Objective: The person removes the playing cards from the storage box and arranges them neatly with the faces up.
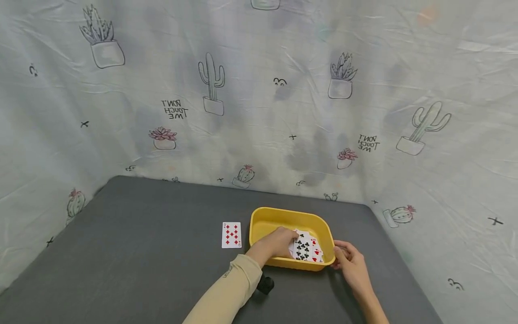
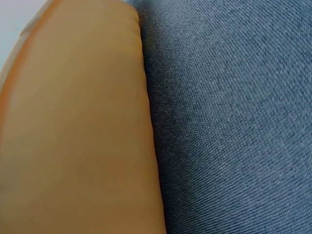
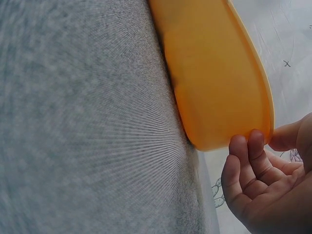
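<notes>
As I look past the beige sleeve [image 1: 226, 290], my right hand [image 1: 353, 264] pinches the end of the yellow tray [image 1: 297, 265] on its left; my left hand [image 1: 279, 243] reaches inside, fingers mostly hidden, so I cannot tell whether it grips the playing cards [image 1: 305, 247] at its right. Left of it, a diamond card [image 1: 231, 235] lies on the grey table [image 1: 141, 252]. Beyond both hands hangs a cactus-print sheet [image 1: 259, 135].

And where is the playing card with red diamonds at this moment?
In the head view, the card lies face up on the grey table, just to the left of the yellow box, which the left hand reaches into.
</notes>
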A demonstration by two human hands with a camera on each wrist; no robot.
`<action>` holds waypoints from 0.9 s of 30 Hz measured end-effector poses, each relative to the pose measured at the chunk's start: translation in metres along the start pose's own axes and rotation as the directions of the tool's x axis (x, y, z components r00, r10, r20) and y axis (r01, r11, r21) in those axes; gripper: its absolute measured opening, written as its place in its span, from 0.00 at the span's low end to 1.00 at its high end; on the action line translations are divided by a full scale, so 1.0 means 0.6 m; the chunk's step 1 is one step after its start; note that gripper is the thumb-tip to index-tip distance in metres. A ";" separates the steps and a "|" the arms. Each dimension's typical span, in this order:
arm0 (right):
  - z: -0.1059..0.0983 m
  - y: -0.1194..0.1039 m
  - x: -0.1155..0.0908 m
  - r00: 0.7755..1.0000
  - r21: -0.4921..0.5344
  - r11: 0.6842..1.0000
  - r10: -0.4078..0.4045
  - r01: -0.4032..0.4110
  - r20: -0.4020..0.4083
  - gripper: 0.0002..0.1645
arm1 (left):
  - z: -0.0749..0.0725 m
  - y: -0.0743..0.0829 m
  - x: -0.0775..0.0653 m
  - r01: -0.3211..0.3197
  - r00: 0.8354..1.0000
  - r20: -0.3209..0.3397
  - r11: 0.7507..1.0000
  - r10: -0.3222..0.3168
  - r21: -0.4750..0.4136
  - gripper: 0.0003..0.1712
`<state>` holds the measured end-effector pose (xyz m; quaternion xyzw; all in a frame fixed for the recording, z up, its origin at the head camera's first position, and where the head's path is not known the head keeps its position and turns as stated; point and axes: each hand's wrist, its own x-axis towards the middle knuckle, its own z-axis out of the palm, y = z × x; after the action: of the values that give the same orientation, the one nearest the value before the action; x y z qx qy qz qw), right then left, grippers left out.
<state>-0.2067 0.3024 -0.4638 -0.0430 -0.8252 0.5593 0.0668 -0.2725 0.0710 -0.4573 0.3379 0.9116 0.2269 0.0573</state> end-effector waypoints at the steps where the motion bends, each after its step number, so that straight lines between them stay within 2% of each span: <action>1: 0.000 0.002 0.000 1.000 0.001 1.000 -0.001 0.001 0.001 0.17 | -0.001 0.002 -0.001 -0.003 1.000 -0.002 1.000 0.003 0.009 0.33; 4: 0.000 0.004 0.000 1.000 0.005 1.000 -0.004 0.004 0.001 0.17 | -0.004 0.005 -0.003 -0.019 1.000 -0.010 0.999 0.019 0.033 0.34; 11: 0.001 0.002 -0.001 1.000 0.006 1.000 -0.009 0.009 0.000 0.17 | 0.003 -0.005 0.003 -0.087 0.996 -0.010 0.995 0.088 0.054 0.39; 15: 0.002 -0.002 -0.001 1.000 0.004 1.000 -0.009 0.009 -0.006 0.16 | 0.006 -0.009 0.007 -0.057 0.998 0.010 0.998 0.057 0.041 0.39; 21: 0.004 -0.005 -0.001 1.000 -0.005 1.000 -0.019 0.019 -0.011 0.16 | 0.007 -0.010 0.012 -0.027 1.000 0.013 0.999 0.027 0.021 0.34; 27: 0.002 -0.004 -0.001 1.000 -0.016 1.000 -0.003 0.003 -0.010 0.16 | 0.008 -0.008 0.012 -0.009 1.000 0.004 0.999 0.009 0.039 0.44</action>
<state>-0.2062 0.3004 -0.4620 -0.0452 -0.8294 0.5523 0.0715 -0.2794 0.0743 -0.4633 0.3434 0.9143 0.2087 0.0512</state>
